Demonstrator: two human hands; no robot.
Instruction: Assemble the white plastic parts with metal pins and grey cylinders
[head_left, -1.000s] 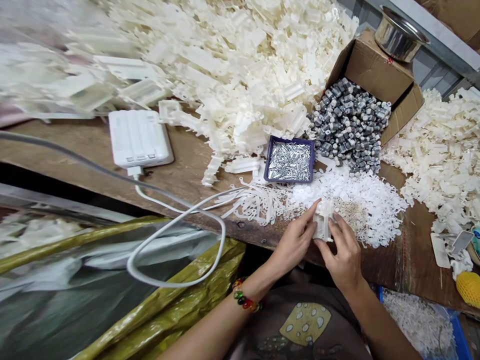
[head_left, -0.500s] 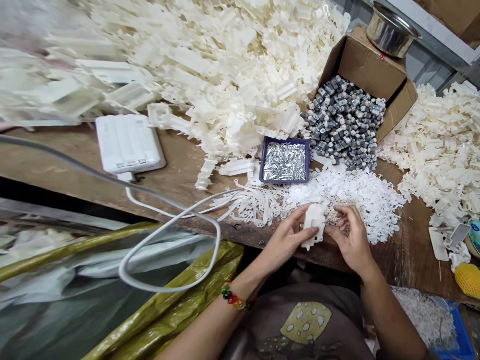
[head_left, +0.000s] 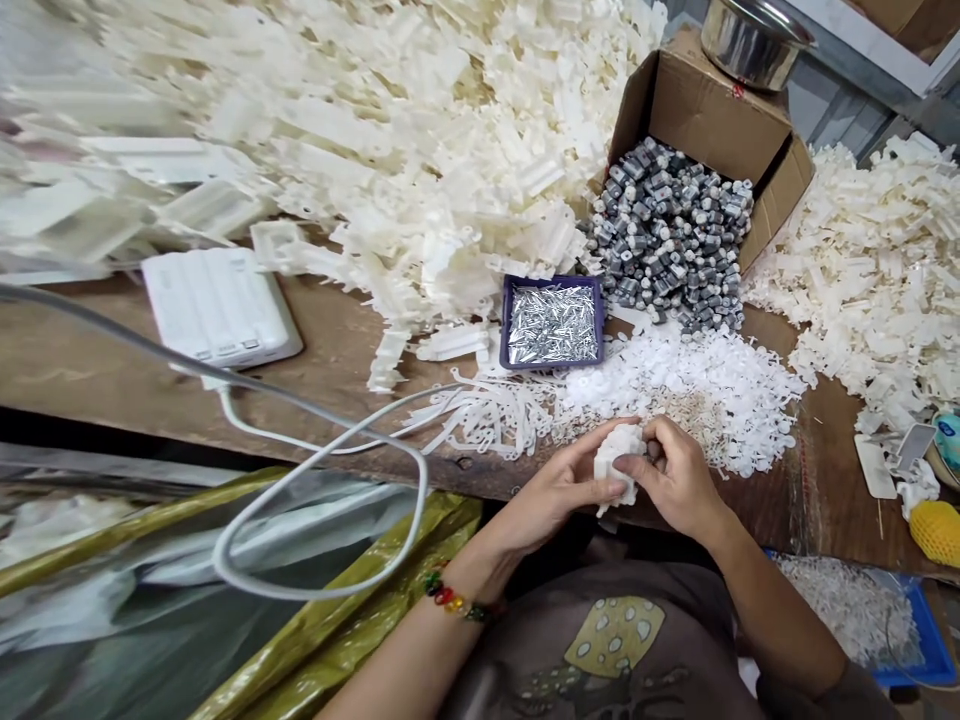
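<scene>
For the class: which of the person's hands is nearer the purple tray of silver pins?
The left hand is nearer, almost directly below the purple tray in the head view. The right hand is farther off, below the tray and to its right.

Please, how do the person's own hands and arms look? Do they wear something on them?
The left hand and right hand are bare, with no gloves. A bracelet of round beads, red, green, yellow and dark, circles the left wrist. A dark brownish shirt sleeve shows at the right arm.
</scene>
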